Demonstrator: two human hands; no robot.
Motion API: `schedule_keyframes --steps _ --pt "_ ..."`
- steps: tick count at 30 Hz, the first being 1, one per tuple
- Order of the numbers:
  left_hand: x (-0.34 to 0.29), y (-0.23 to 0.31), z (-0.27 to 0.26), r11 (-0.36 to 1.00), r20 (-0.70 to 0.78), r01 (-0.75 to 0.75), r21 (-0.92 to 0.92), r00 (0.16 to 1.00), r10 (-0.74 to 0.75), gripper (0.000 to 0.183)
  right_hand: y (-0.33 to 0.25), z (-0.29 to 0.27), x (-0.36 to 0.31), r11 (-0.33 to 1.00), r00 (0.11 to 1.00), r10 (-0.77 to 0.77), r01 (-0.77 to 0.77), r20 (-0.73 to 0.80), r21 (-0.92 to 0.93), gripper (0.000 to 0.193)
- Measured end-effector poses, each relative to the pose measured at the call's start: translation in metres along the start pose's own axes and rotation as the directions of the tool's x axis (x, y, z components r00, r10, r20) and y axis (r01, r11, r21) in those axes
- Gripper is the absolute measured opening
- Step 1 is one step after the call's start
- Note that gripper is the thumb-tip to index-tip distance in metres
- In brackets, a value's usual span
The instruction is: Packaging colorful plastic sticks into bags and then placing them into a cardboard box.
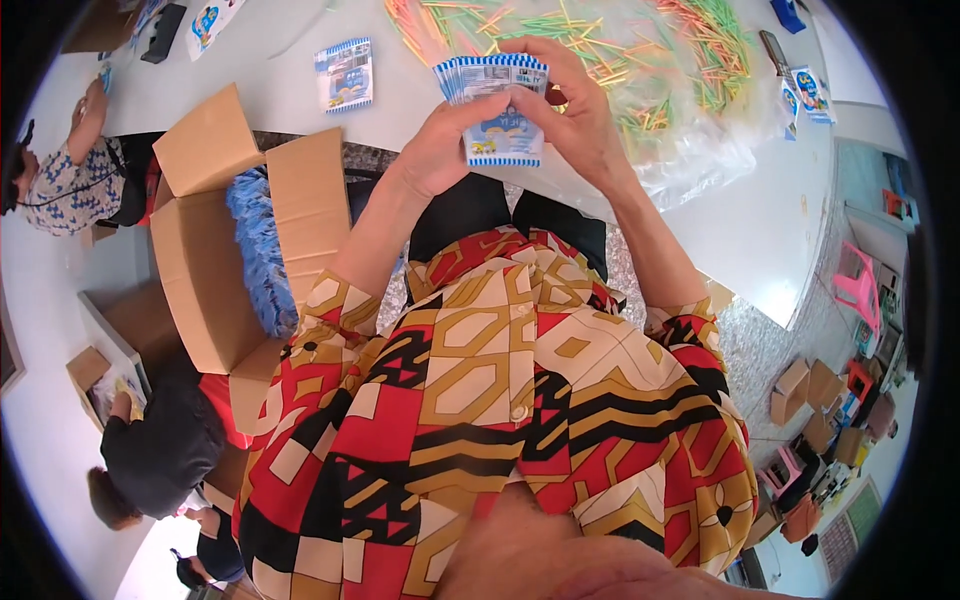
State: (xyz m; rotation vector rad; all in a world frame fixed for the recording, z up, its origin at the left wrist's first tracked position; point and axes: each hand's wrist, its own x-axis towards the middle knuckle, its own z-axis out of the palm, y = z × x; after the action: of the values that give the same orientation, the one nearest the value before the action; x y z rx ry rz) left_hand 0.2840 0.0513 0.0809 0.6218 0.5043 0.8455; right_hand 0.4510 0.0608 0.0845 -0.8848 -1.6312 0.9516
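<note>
Both my hands hold a fanned stack of small blue-and-white packets (pixel 505 132) above the near edge of the white table. My left hand (pixel 440 145) grips the stack from its left side, thumb across the front. On the other side, my right hand (pixel 575 115) has its thumb pressed on the packets and its fingers behind them, partly hidden. Another blue-and-white packet (pixel 345 76) lies flat on the table to the left. Beyond my right hand, many thin coloured sticks (pixel 560 40) in pink, green, yellow and orange are spread on clear plastic sheeting (pixel 690 170).
An open cardboard box (pixel 205 270) with blue packets (pixel 262 250) inside stands left of my lap. Several people sit at the left. More packets (pixel 812 95) and a dark tool lie at the table's right. A pink stool (pixel 858 288) and cartons (pixel 800 390) are on the floor.
</note>
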Motion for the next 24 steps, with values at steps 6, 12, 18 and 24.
schedule_keyframes --steps 6,12,18,24 --pt "0.001 -0.005 0.008 0.984 0.089 0.067 0.164 0.993 -0.083 0.035 -0.001 -0.027 -0.004 0.945 0.936 0.219 -0.274 0.277 0.179 0.033" --pt "0.005 -0.008 0.009 0.967 0.176 0.156 0.200 0.965 -0.192 0.032 -0.017 -0.036 -0.006 0.861 0.755 0.375 -0.499 0.537 0.101 0.030" --pt "0.006 -0.007 0.013 0.969 0.101 0.128 0.212 0.983 -0.152 0.034 -0.005 -0.027 -0.009 0.933 0.911 0.266 -0.326 0.316 0.152 0.021" --pt "0.002 -0.011 0.009 0.981 0.089 0.104 0.163 0.989 -0.120 0.036 0.002 -0.030 -0.004 0.947 0.911 0.299 -0.321 0.284 0.032 0.019"
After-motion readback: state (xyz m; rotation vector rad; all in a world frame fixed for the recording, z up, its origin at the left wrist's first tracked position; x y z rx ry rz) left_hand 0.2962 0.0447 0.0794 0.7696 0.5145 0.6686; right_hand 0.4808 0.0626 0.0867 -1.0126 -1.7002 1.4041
